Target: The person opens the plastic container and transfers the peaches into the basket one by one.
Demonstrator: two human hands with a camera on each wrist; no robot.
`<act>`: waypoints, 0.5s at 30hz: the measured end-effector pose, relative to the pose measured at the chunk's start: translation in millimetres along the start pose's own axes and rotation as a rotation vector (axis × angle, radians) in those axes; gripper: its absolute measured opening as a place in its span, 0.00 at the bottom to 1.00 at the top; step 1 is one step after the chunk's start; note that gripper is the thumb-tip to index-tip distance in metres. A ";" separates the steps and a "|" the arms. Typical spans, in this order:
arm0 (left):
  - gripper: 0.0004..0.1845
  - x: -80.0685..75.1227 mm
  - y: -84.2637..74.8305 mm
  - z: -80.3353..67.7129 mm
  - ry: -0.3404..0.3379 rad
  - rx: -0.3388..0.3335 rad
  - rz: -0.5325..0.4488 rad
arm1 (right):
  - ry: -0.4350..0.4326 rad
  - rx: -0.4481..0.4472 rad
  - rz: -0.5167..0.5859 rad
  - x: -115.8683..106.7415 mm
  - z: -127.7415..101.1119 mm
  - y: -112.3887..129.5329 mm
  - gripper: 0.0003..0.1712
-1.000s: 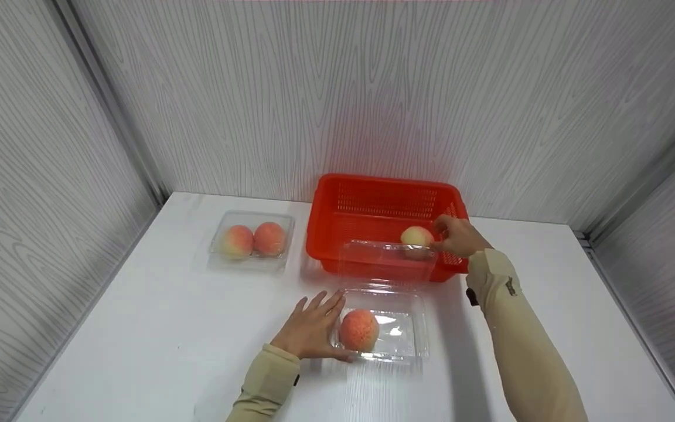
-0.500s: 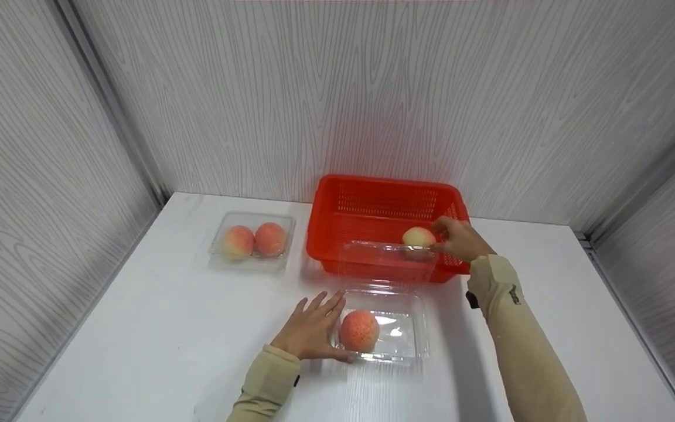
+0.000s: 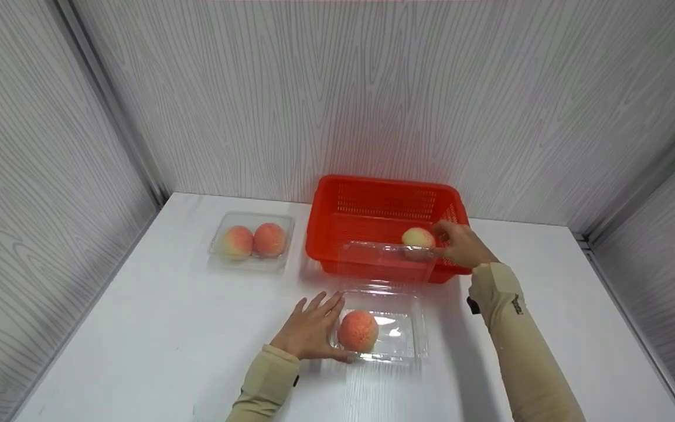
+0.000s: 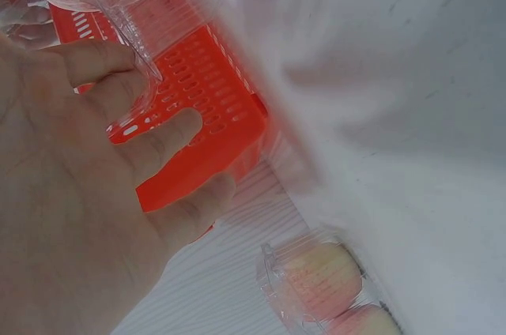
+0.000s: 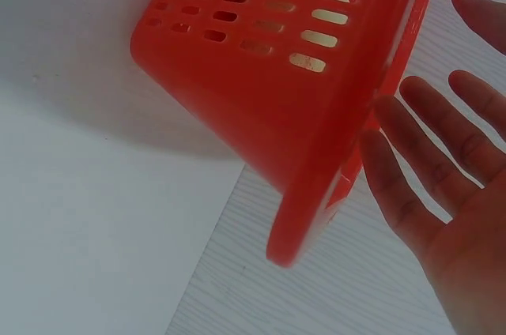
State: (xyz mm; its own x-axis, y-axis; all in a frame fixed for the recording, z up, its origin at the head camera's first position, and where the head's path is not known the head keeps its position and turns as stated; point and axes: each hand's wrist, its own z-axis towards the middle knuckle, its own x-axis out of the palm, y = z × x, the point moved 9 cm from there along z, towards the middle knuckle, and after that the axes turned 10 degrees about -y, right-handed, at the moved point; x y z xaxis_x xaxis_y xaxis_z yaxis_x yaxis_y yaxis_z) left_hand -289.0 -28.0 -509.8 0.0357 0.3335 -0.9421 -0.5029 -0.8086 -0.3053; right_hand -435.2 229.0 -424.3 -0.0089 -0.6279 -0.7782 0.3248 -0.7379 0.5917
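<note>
Right hand [image 3: 459,243], fingers spread, touches a pale peach [image 3: 418,237] in the red basket [image 3: 372,202]; left hand [image 3: 309,329], fingers flat, steadies the clamshell [image 3: 405,346] at 9 o'clock.

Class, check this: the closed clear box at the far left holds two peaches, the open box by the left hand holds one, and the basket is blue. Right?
Not quite: the basket is red, as the head view shows. The closed box does hold two peaches, and the open box by the left hand holds one.
</note>
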 end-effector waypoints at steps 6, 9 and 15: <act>0.61 -1.1 -0.3 -1.4 -0.001 -0.006 -0.014 | -0.006 -0.016 0.011 2.9 -2.4 -1.0 0.27; 0.62 -0.1 0.4 -1.6 0.007 -0.010 -0.031 | -0.019 -0.032 0.015 3.5 -2.9 -1.3 0.27; 0.62 -0.8 0.6 -1.4 0.002 -0.001 -0.017 | -0.022 -0.047 0.009 3.4 -3.1 -0.2 0.29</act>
State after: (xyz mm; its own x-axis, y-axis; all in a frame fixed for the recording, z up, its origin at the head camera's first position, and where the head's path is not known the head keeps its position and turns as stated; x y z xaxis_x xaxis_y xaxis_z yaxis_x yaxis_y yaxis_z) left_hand -288.1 -29.4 -509.3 0.0463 0.3465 -0.9369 -0.5014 -0.8031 -0.3218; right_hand -432.4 227.8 -427.8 -0.0263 -0.6403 -0.7677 0.3693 -0.7198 0.5878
